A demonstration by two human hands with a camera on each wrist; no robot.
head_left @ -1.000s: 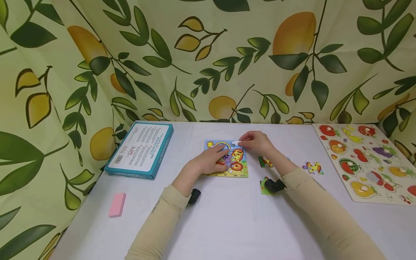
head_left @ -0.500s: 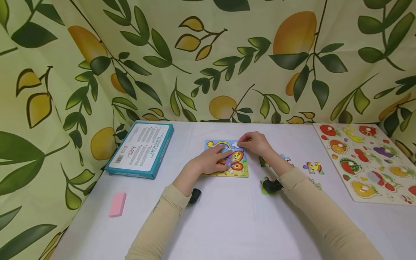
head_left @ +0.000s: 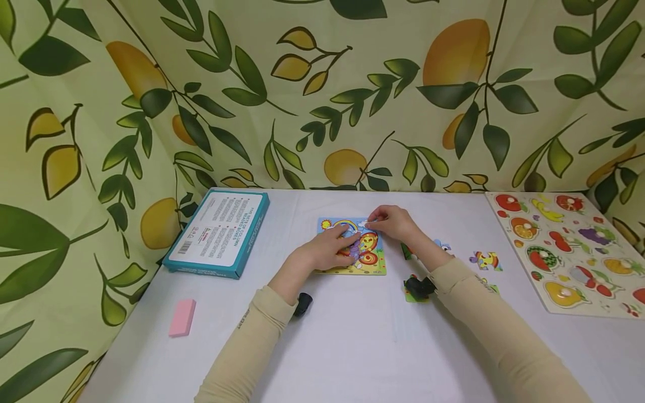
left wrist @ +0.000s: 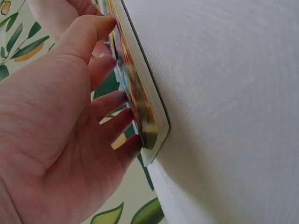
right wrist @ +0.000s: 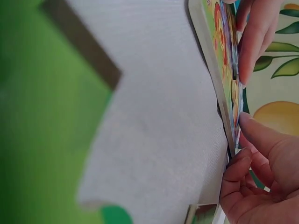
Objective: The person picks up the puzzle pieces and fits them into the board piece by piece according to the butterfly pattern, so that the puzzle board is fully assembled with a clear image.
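A jigsaw puzzle (head_left: 372,266) with a bright cartoon picture lies flat at the table's middle. My left hand (head_left: 325,249) rests on its left part, fingers spread across the picture. In the left wrist view, those fingertips (left wrist: 133,143) touch the puzzle's face. My right hand (head_left: 398,224) is at the puzzle's far right corner and pinches a small blue-and-white puzzle piece (head_left: 367,224), mostly hidden by the fingers. In the right wrist view, the right thumb (right wrist: 261,133) presses at the puzzle's face while curled fingers lie at its edge.
Loose puzzle pieces (head_left: 486,260) lie right of the puzzle, some partly under the right forearm. A fruit board (head_left: 569,296) stands at the right. On the left are a teal box (head_left: 216,229) and a pink block (head_left: 182,317). A patterned curtain (head_left: 302,140) borders the table.
My right hand has shifted slightly left with the pinched piece, further onto the puzzle's corner. My left hand stays in place on the puzzle.
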